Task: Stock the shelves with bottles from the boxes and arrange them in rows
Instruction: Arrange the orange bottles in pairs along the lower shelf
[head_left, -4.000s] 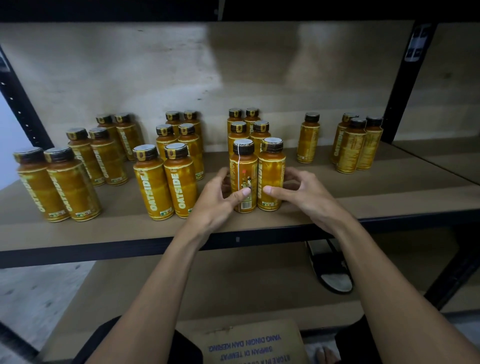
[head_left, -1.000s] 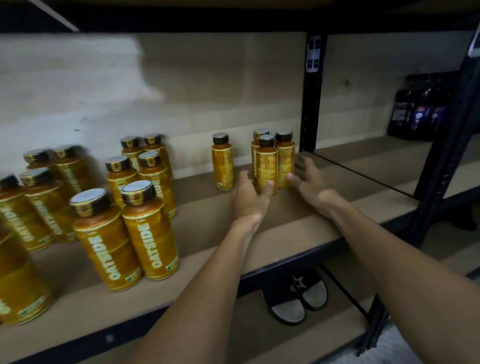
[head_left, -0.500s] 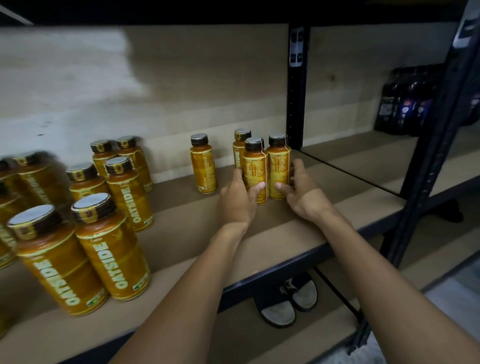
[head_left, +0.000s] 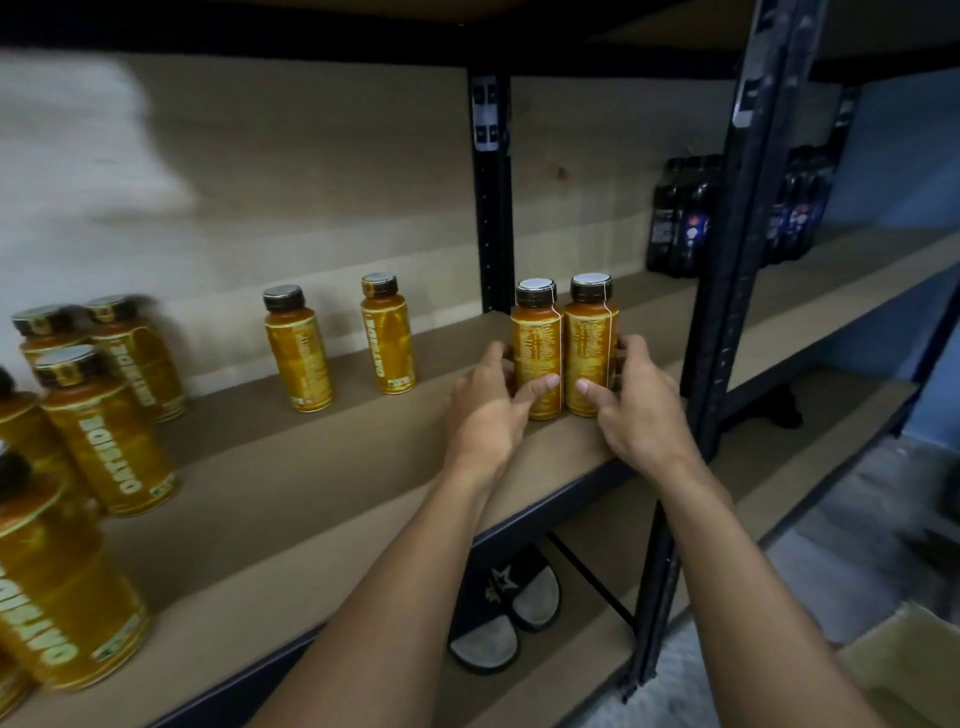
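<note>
Two amber bottles (head_left: 537, 353), dark-capped with gold labels, stand upright and touching on the shelf (head_left: 311, 483), the left hand (head_left: 485, 410) curled round one, the right hand (head_left: 641, 410) round the other. Left of the grip stand two single bottles (head_left: 298, 353), apart; farther left, a blurred cluster (head_left: 104, 431). Right of it, dark bottles (head_left: 680, 218) on the neighbouring shelf (head_left: 810, 291)

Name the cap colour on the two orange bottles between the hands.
Black round caps with pale silvery tops, head view.
</note>
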